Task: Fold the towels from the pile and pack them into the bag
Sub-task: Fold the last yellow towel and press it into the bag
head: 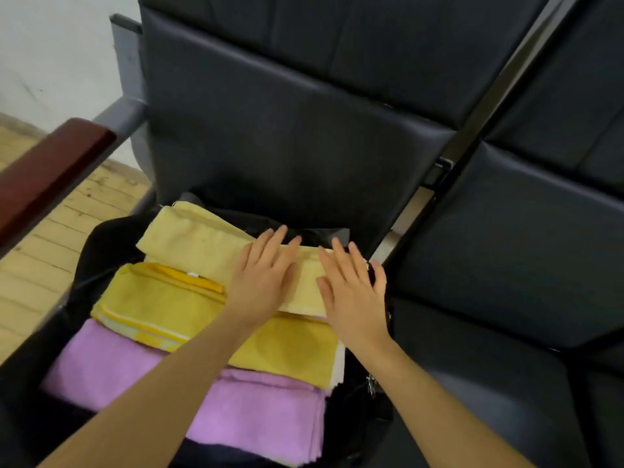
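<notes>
Your left hand and right hand lie flat, fingers spread, pressing the pale yellow towel at centre frame. It tops the folded stack in the black bag, above the mustard towel and the purple towel at lower centre. You look well along, I'd say; no unfolded pile is in view, so I cannot tell what remains.

Three folded towels are seen, one pale yellow towel, one mustard towel and one lilac towel, with one black bag and two hands.
</notes>
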A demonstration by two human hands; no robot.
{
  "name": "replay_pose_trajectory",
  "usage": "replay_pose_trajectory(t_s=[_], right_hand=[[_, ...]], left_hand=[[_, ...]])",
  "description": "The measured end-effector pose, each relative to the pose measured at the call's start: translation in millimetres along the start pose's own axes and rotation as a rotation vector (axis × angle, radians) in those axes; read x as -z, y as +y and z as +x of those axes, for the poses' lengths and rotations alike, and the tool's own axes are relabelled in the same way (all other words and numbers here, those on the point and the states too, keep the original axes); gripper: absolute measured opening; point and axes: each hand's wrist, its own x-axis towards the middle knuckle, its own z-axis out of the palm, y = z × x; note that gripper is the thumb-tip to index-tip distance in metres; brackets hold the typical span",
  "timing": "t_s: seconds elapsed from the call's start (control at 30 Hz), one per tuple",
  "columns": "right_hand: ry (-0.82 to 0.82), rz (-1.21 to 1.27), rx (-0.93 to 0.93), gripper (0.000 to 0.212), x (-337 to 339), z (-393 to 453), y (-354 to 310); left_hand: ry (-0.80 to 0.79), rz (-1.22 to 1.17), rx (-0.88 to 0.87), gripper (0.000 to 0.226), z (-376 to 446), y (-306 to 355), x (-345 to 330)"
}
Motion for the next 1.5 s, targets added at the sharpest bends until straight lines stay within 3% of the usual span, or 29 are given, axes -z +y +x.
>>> replay_pose_trajectory(t_s=[0.13,0.23,0.4,0.67,0.8,0.87,1.03,1.27,1.37,1.5], right_hand=[[-0.250,0.014,-0.009,0.076,-6,-2,8],[-0.346,0.101,-0.074,0.076,-17,-5,11],[-0.328,0.134,-0.153,0.066,-38,-8,15],[-0.463,0.085,-0.134,0.068,-42,5,25],[-0.337,0.053,-0.120,0.060,-22,-3,18],[-0.251,0.032,-0.088,0.054,-10,-4,11],[-0.139,0.097,0.029,0.049,8,-9,-40],[-0.287,0.286,0.259,0.042,2,-58,-156],[-0.346,0.257,0.378,0.045,-13,-79,-197],[-0.414,0.087,0.306,0.049,-41,-94,-224]], left_hand=[[-0.262,0.101,-0.014,0.052,-20,2,-10],[-0.388,0.134,-0.013,0.063,-7,-1,-16],[-0.450,0.143,-0.033,0.062,1,-1,-34],[-0.464,0.170,-0.033,0.062,11,0,-35],[-0.482,0.164,-0.079,0.058,-4,-1,-5],[-0.409,0.104,-0.087,0.052,-13,-4,16],[-0.275,0.051,0.055,0.049,-63,-34,63],[-0.484,0.174,0.174,0.060,-178,-118,118],[-0.644,0.253,0.036,0.064,-214,-159,123],[-0.676,0.275,-0.116,0.053,-238,-196,123]])
